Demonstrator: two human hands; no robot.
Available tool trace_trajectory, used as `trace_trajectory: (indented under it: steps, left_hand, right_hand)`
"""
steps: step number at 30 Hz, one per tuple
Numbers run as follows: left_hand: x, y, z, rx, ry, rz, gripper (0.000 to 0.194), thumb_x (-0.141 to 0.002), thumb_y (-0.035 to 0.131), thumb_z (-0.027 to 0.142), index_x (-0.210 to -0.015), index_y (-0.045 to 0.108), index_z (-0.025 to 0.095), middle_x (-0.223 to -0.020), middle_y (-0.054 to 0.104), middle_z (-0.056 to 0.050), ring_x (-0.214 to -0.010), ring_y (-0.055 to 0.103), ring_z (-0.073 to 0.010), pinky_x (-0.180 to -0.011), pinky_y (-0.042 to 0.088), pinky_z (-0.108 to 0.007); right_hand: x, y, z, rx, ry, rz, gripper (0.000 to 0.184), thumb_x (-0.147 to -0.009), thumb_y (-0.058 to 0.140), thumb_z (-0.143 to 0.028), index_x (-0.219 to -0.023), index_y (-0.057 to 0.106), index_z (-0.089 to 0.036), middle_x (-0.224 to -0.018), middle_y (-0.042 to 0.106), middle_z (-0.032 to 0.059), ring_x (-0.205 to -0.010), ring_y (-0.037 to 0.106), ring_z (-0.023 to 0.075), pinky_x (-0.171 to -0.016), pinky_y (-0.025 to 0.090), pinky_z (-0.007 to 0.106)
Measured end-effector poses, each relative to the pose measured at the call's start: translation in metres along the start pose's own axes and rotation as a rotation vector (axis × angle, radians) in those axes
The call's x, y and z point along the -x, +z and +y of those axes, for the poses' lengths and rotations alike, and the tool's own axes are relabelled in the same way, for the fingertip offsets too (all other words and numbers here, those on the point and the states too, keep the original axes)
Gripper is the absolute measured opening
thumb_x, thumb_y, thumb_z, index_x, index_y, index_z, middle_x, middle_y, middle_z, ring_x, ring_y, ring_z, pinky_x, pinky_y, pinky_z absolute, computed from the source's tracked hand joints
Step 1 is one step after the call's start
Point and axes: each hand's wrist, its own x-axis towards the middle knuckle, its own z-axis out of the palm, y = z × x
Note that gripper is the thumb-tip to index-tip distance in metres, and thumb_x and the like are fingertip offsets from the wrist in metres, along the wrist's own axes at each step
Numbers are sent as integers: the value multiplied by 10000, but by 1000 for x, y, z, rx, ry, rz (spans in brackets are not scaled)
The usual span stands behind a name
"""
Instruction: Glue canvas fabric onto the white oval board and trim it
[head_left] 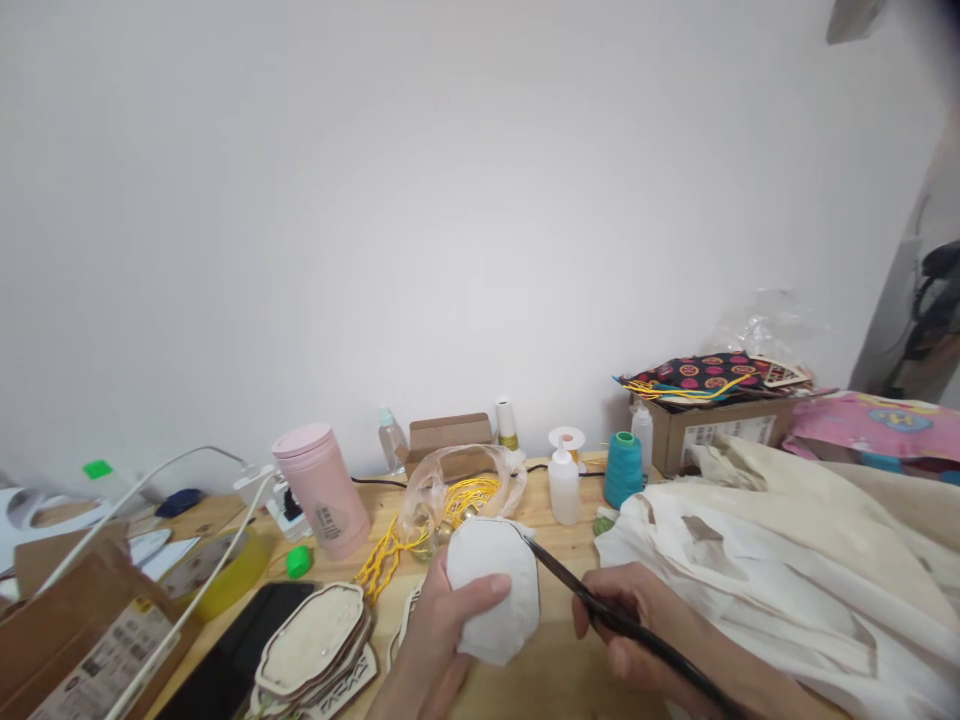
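My left hand (450, 610) is closed on a white cloth-covered panel (491, 560), with the thumb lying across its front. The panel is held up above the table, and a bit of white cloth sticks out past its top right edge. In my right hand (637, 620) is a long black pen-like tool (574, 585) with a thin tip. That tip meets the panel's upper right edge; whether it presses into the cloth I cannot tell. The tool's black rear part or cord runs back over my right wrist.
At the left lie a stack of shaped wooden panels (311, 640), a black phone (240, 640), and a pink tumbler (322, 490). Behind my hands stand a white squeeze bottle (564, 490) and a teal thread cone (623, 470). White cloth (720, 560) covers the right side.
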Motion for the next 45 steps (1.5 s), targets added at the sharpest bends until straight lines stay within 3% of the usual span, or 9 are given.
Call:
trace_trajectory:
  steps: [8,17,23,26,29,34,38,45]
  left_hand:
    - [0,0,-2,-16,4,5,393,-426,751,177,-802,647,128,-638,681,-46,-537,576,-147,-466,440,-223]
    - [-1,0,-6,-73,37,21,393,-444,752,216,-805,633,116,-635,668,-46,-541,560,-135,-468,429,-211]
    - [-2,-1,-8,-94,60,49,410,-448,754,228,-822,622,124,-657,679,-54,-561,574,-156,-489,451,-240]
    - [-2,-1,-8,-84,53,49,427,-442,756,217,-836,619,125,-660,680,-51,-554,571,-150,-484,448,-236]
    - [-1,-1,-6,-64,45,51,429,-429,757,208,-828,622,125,-649,674,-43,-553,574,-153,-486,454,-243]
    - [2,2,-3,-39,50,54,396,-416,758,192,-789,634,136,-585,660,-16,-489,548,-123,-442,431,-216]
    - [3,4,-1,-38,38,17,393,-421,754,201,-789,643,120,-613,675,-41,-513,562,-134,-455,436,-218]
    - [0,-1,-3,-34,24,5,393,-420,757,184,-791,640,128,-636,679,-42,-513,551,-132,-449,407,-213]
  right_hand:
    - [-2,2,5,4,26,28,343,-716,509,-494,-651,490,-158,-497,317,-67,-461,264,80,-390,184,199]
    - [-3,3,5,316,45,146,259,-725,525,-347,-550,469,-164,-468,318,-72,-461,287,77,-400,205,190]
    - [-1,1,2,428,60,191,348,-724,524,-429,-513,420,-173,-469,298,-74,-457,267,76,-397,192,194]
    - [-1,-2,4,367,60,158,316,-703,551,-408,-529,429,-174,-465,310,-75,-454,269,75,-392,188,193]
    - [0,-5,6,162,36,56,288,-705,534,-435,-606,473,-171,-480,329,-72,-453,273,77,-382,187,191]
    - [3,-3,6,-34,-67,-21,442,-702,466,-600,-713,520,-161,-512,336,-67,-456,257,79,-389,200,195]
    - [3,-2,6,-52,-73,-37,470,-677,482,-629,-721,512,-162,-508,320,-73,-455,250,76,-389,193,198]
    - [-1,-3,13,180,15,67,302,-712,545,-441,-607,469,-168,-477,320,-74,-451,264,72,-382,175,192]
